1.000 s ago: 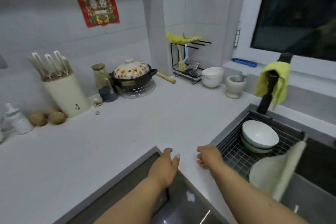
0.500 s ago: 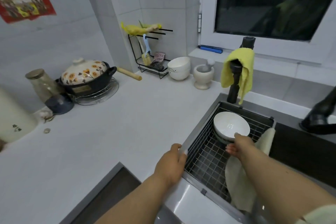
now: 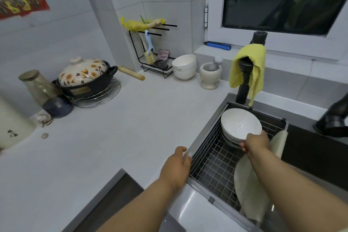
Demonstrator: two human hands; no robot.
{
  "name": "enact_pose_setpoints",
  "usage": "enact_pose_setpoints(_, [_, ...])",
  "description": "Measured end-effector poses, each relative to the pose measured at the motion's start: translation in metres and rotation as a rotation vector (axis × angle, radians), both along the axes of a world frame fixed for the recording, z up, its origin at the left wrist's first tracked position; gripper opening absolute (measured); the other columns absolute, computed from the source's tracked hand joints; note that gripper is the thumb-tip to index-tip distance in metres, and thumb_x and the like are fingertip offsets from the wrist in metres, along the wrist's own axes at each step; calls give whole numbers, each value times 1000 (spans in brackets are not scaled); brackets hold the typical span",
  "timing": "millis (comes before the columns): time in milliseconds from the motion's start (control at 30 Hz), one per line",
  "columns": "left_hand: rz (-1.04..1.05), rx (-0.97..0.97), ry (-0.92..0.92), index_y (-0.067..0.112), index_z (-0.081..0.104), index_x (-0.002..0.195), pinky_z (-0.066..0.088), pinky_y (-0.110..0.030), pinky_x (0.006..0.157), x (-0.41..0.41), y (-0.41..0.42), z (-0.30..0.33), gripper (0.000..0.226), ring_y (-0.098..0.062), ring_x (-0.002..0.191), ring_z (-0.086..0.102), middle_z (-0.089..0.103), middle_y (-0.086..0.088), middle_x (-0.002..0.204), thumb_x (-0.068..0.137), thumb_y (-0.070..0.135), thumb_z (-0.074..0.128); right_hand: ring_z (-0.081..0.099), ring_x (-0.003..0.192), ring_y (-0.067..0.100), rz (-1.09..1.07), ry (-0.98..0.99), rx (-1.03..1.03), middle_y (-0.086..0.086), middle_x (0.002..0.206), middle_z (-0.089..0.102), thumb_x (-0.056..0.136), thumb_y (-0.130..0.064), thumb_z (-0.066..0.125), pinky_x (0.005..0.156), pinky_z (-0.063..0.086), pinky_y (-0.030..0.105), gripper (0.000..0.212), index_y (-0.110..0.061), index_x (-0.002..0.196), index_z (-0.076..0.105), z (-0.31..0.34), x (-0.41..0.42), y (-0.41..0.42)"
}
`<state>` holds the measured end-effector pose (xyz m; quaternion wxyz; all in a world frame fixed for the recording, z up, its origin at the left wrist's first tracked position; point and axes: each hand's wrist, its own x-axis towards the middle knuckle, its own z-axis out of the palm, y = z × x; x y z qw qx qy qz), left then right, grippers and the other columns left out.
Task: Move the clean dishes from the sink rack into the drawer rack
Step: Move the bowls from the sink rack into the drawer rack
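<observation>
1. Basically at the start, I'd say; the stack of white bowls (image 3: 240,128) sits in the far end of the sink rack (image 3: 212,165), nothing lifted out yet; every dish is left to move.
2. Right hand (image 3: 257,143) is at the near rim of the stack, fingers curled onto the edge, so it looks like a pinch on the bowls (which bowl exactly, can't tell).
3. Left hand (image 3: 178,167) rests on the counter edge (image 3: 188,153) right beside the rack, fingers loosely draped over it, holding nothing.
4. A pale round mat (image 3: 250,184) leans in the rack's near end under the right forearm; could be in the way later.
5. Hard to see: the drawer rack isn't clearly in view, only a dark opening (image 3: 113,199) at the bottom; how many bowls are stacked is unclear; the mat's lower part is cut off.
</observation>
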<state>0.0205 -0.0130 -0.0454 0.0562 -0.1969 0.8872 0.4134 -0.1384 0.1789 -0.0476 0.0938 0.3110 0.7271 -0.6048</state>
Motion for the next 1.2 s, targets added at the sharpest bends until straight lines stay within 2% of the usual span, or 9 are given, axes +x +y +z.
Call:
enact_pose_setpoints(133, [57,56,44,24,41,133,56,-42,81,-2,-2,7,41,-19,83,66,67,-4,87,100,47,33,51,45,16,12,132,-36,22,99,67,90,-8,39,38,37,22,52,-19,141,38,10,32,-8])
enact_pose_setpoints(300, [186,218,126,22,49,122,55,-39,83,-1,-3,25,35,-17,78,64,66,0,87,100,46,36,48,50,17,80,178,-106,13,64,59,91,-8,41,41,37,24,57,-22,146,34,17,72,-25])
enact_pose_setpoints(367, [241,297,143,21,51,118,55,-41,78,0,-5,32,35,-18,75,63,63,0,89,99,47,37,47,51,17,124,196,-137,11,60,57,90,-8,41,41,36,24,55,-24,143,38,22,84,-32])
enact_pose_setpoints(500, [356,494,151,17,50,113,52,-29,59,7,-9,45,35,-18,71,60,59,-8,103,100,47,36,46,49,17,225,240,-179,11,61,54,87,-6,41,37,34,20,50,-27,132,50,33,104,-49])
enact_pose_setpoints(633, [424,590,142,18,50,119,59,-39,78,16,-17,51,45,-24,95,64,60,-12,113,98,54,34,43,45,17,339,254,-184,11,60,54,85,-5,40,36,31,20,51,-29,130,52,42,123,-63])
enact_pose_setpoints(800, [493,904,135,22,59,114,60,-37,67,39,-30,65,39,-26,97,65,66,-9,108,98,52,40,46,40,13,534,305,-143,11,70,58,85,-4,42,36,34,21,54,-32,129,52,53,150,-82])
enact_pose_setpoints(933, [607,973,156,14,57,120,59,-43,77,63,-48,66,39,-32,100,67,68,-14,111,95,43,51,45,38,11,632,326,-190,7,60,56,88,-3,47,35,34,19,51,-34,127,50,64,168,-100])
enact_pose_setpoints(1067, [725,1078,257,16,59,106,54,-53,89,97,-63,69,26,-34,95,64,69,-14,101,98,36,45,42,47,11,701,334,-284,4,62,52,93,-17,52,38,32,20,28,-32,117,54,69,187,-121])
enact_pose_setpoints(1200, [821,1123,364,19,58,111,57,-48,73,141,-81,72,29,-34,96,64,69,-13,106,99,38,41,52,68,18,808,260,-353,6,82,55,97,-39,46,52,42,28,28,-24,119,55,70,216,-143])
